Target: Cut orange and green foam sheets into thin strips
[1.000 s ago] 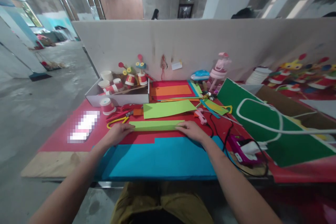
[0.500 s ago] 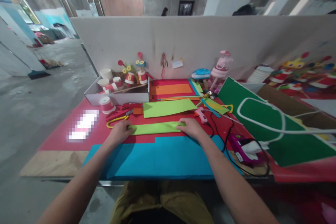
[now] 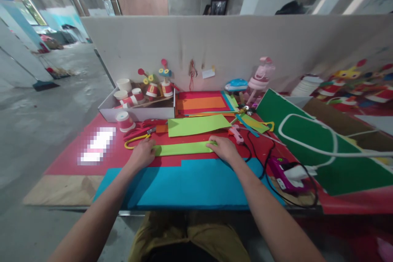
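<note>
A folded strip of light green paper point(image 3: 183, 148) lies lengthwise across the red table covering, just beyond a blue sheet point(image 3: 190, 184). My left hand point(image 3: 143, 152) is closed on the strip's left end, and my right hand point(image 3: 223, 147) grips its right end with thumb and fingers. Behind the strip rests a larger light green sheet point(image 3: 199, 126). Yellow-handled scissors point(image 3: 136, 141) lie beyond my left hand. A pink glue gun point(image 3: 236, 134) sits past my right hand.
A white box point(image 3: 143, 113) of paper cups and cup figures stands at the back left. To the right are a purple power box point(image 3: 284, 176) with cables and a leaning green board point(image 3: 325, 168). A grey partition point(image 3: 147, 41) closes off the back.
Both hands keep hold of the green strip and have hardly moved. The left hand looks slightly further right along the strip. The camera view has shifted a little.
</note>
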{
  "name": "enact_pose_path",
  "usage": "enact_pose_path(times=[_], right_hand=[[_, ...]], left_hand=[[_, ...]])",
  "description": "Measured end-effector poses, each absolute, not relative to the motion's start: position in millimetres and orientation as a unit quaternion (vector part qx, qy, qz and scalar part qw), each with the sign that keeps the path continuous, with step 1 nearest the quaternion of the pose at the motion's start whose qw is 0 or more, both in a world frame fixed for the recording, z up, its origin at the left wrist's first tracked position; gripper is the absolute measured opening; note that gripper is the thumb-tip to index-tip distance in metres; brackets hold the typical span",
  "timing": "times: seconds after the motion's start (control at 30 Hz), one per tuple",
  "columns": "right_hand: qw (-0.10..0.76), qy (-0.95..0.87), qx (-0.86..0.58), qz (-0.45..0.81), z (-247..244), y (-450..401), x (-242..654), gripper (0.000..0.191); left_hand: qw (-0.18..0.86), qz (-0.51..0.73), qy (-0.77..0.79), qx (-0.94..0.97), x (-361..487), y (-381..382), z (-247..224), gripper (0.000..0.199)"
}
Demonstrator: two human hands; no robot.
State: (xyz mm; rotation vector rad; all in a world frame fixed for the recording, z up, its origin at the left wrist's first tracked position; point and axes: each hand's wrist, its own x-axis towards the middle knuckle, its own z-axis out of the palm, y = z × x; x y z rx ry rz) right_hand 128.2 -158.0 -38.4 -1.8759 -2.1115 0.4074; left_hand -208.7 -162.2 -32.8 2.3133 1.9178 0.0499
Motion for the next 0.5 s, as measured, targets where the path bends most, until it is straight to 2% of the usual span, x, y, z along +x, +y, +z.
enact_pose_path(times=[0.5], right_hand=[[0.132,-0.714,-0.679,0.108,-43.9,-158.5,124.7,0.026]], left_hand=[[0.052,0.025,0.648,0.760,-203.8,-166.4,-33.7,0.019]])
